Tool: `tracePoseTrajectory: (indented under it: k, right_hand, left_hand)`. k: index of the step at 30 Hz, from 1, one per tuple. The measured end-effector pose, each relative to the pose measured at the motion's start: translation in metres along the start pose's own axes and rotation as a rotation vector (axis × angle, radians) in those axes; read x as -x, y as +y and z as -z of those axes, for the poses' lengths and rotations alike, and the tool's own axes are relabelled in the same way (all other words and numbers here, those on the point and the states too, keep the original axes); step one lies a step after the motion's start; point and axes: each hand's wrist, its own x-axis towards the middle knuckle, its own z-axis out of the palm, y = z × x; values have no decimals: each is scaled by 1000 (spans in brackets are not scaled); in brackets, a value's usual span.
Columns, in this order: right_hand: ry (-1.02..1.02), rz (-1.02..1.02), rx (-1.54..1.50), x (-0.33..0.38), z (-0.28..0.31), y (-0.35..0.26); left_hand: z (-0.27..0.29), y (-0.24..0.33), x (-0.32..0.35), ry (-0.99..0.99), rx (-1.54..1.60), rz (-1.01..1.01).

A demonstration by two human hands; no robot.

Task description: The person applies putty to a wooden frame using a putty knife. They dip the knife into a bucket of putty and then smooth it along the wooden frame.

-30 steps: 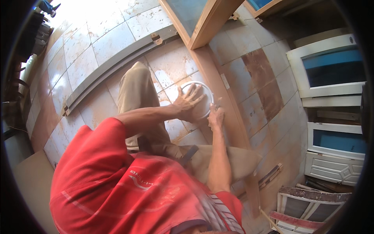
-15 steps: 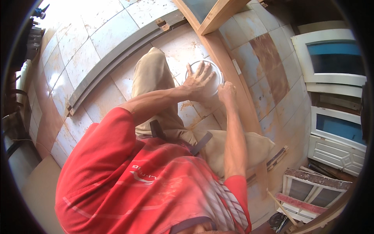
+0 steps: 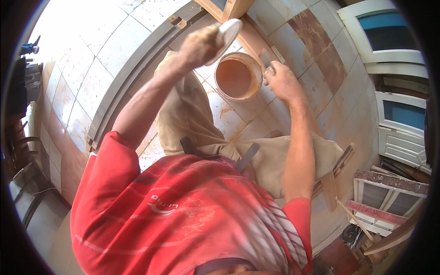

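Note:
A round white lid (image 3: 230,35), tilted on edge, is gripped by my left hand (image 3: 199,46), raised over the far left of the bucket. The white bucket (image 3: 237,97) stands uncovered on the floor in front of me, with a reddish-brown substance (image 3: 232,76) inside. My right hand (image 3: 283,81) is just right of the bucket's rim, fingers closed on what looks like a putty knife (image 3: 265,58), its flat blade pointing away from me. The knife's handle is mostly hidden in my fist.
A wooden frame (image 3: 256,42) lies beyond the bucket. On the left a long grey beam (image 3: 137,68) crosses the tiled floor. White panelled doors or windows (image 3: 401,114) lean along the right side, near a pile of frames (image 3: 385,197). My bent knees flank the bucket.
The lid has come off the bucket and moved up and left in my left hand, exposing the contents. My right hand has shifted slightly right and up, and the knife blade now shows.

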Motion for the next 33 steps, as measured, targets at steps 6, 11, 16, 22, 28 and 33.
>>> tracePoseTrajectory:
  k: [6,11,16,22,28,33]
  right_hand:
    - [-233,230,430,-27,-82,1]
    - [-290,176,654,-57,-130,14]
    - [-533,175,617,-74,-133,-15]
    - [-513,203,686,-79,-154,-12]
    - [-527,125,619,-90,-147,-4]
    - [-547,169,634,-93,-154,0]
  left_hand:
    - [40,-158,17,301,-77,399]
    - [19,-219,104,103,-68,692]
    - [-21,-285,226,68,382,851]
    - [-50,-246,244,7,-22,766]
    - [-32,-193,207,-268,103,962]
    - [-48,-243,226,-326,-24,804]
